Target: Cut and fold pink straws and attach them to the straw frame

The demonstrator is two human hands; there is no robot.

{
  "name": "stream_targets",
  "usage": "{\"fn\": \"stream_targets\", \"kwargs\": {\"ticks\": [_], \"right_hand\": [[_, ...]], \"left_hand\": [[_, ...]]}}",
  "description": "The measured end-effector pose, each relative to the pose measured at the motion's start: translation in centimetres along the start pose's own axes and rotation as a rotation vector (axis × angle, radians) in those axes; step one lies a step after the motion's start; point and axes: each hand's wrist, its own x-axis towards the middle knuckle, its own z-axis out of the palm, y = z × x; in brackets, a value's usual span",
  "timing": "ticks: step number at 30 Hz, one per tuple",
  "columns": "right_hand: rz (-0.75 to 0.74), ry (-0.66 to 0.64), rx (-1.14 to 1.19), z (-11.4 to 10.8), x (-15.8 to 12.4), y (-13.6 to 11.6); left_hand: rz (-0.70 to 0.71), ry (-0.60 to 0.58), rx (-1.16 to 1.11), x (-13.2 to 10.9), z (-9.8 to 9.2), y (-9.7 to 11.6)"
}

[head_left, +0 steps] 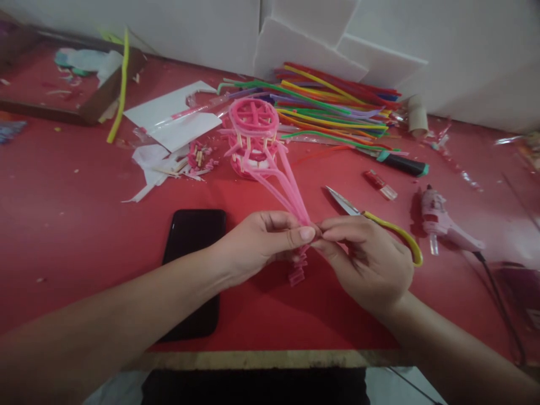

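Observation:
A pink straw model (253,138) with a round basket-like top stands on the red table (76,214). Several long pink straws (282,185) run from it toward me. My left hand (261,242) pinches the near ends of those straws between thumb and fingers. My right hand (367,261) meets it from the right, fingertips closed on the same bunch of straw ends. Bent pink straw ends (297,273) hang below the pinch. Yellow-handled scissors (379,222) lie just behind my right hand.
A black phone (194,264) lies left of my left arm. A pile of coloured straws (333,104) sits at the back, white foam boards (337,45) behind it. A pink glue gun (442,222), a black marker (400,164), paper scraps (172,118) and a cardboard tray (63,79) surround the model.

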Motion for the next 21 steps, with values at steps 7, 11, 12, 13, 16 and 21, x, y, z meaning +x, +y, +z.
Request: {"fn": "stream_targets", "kwargs": {"ticks": [7,11,12,13,16,21], "right_hand": [[0.054,-0.048,0.063,-0.05,0.33,-0.08],[0.173,-0.118,0.164,0.01,0.54,-0.18],[0.203,-0.127,0.191,0.03,0.53,-0.21],[0.232,-0.132,0.217,0.04,0.49,-0.25],[0.347,-0.136,0.354,0.06,0.37,-0.38],[0.594,-0.140,0.681,0.22,0.37,-0.63]], "left_hand": [[0.138,0.016,0.072,-0.01,-0.17,-0.10],[0.187,0.039,0.074,0.06,-0.06,-0.09],[0.186,0.034,0.071,0.04,-0.04,-0.09],[0.184,0.028,0.066,0.00,-0.03,-0.09],[0.172,0.015,0.047,-0.16,0.00,-0.09],[0.216,0.025,0.060,-0.21,0.16,-0.07]]}}
